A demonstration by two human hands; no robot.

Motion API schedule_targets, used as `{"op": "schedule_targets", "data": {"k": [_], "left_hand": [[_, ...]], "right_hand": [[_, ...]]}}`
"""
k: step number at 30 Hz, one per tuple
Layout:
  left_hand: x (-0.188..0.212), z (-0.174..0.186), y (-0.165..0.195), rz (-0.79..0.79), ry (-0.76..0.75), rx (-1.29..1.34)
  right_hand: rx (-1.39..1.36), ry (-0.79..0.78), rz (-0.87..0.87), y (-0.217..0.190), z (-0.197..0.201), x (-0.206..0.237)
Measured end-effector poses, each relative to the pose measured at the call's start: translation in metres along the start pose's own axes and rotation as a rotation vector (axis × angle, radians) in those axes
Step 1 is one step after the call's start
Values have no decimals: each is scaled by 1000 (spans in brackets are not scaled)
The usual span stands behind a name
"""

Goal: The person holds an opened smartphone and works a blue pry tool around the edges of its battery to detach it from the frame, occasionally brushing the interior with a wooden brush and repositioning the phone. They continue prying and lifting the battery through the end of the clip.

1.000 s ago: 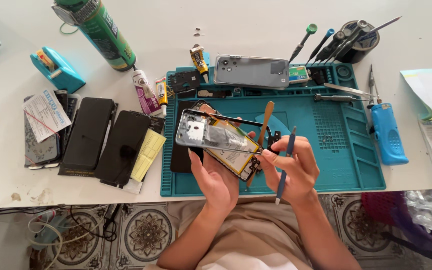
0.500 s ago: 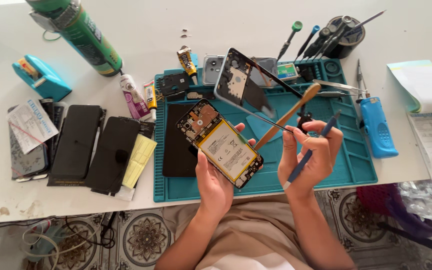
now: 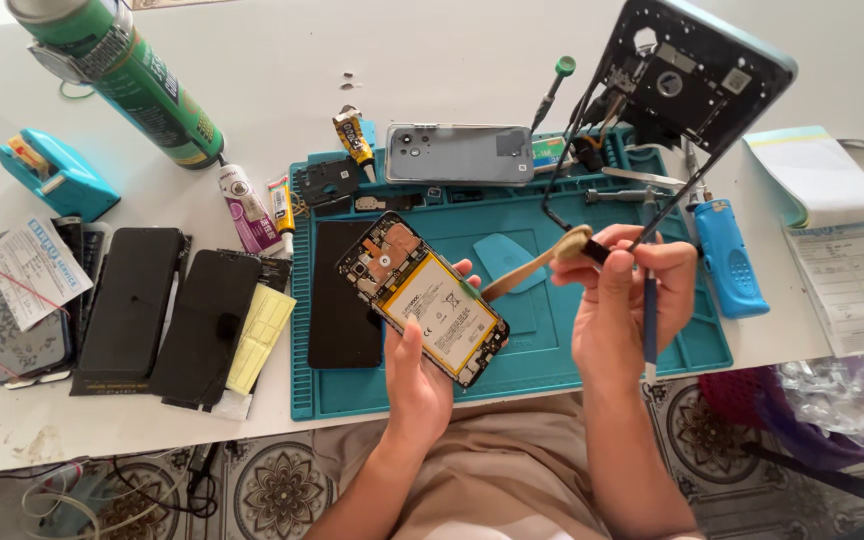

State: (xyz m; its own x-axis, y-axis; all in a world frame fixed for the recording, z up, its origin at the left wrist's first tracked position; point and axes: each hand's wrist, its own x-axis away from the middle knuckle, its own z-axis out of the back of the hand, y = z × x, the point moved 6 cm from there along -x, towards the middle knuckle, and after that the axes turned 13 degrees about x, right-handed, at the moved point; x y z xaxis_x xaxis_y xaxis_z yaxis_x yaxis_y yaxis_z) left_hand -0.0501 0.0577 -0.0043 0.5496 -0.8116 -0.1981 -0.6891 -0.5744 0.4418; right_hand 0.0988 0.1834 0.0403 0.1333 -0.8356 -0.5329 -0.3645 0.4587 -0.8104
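Note:
My left hand [image 3: 420, 378] grips an opened phone body [image 3: 424, 298] tilted over the teal mat [image 3: 512, 395], with its battery and circuit board showing. My right hand [image 3: 620, 305] is closed around a wooden-handled brush [image 3: 532, 266] whose handle points at the phone, and around a slim blue tool [image 3: 649, 325] that hangs down. A dark phone back frame [image 3: 694, 68] is raised at the upper right, close to the camera. Thin dark strips run from it down to my right fingers.
On the mat lie a black screen [image 3: 340, 300], a grey phone back [image 3: 462, 153] and small parts. Left of it are black screens [image 3: 132, 300], glue tubes [image 3: 244, 205], a green spray can [image 3: 132, 75] and a teal tape dispenser [image 3: 52, 175]. To the right are a blue tool [image 3: 727, 255] and a notepad [image 3: 822, 175].
The back frame has come off the phone body and swung up and to the right. The phone body now lies with the battery side up in my left hand.

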Motion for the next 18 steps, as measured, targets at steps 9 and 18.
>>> {"op": "schedule_targets", "data": {"k": [9, 18], "left_hand": [[0, -3, -1, 44, -14, 40], [-2, -1, -1, 9, 38, -14]], "right_hand": [[22, -1, 24, -13, -4, -23], [-24, -78, -52, -27, -23, -62]]}}
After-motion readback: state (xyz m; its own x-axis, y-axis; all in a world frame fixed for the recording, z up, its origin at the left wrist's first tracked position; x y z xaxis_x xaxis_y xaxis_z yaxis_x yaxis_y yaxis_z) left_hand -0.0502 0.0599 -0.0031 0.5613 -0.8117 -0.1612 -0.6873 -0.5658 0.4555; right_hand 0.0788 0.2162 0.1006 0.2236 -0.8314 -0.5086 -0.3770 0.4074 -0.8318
